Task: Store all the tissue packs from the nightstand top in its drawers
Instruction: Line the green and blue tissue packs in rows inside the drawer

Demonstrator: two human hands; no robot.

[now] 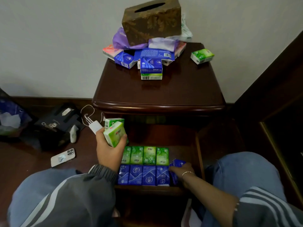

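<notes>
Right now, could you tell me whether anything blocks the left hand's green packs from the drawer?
Nothing visible does: the left hand holds the green packs over the open drawer, bare behind its green row.

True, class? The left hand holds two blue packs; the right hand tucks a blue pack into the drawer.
No. The head view shows the left hand holding two green packs, not blue; the right hand tucks a blue pack into the drawer.
</notes>
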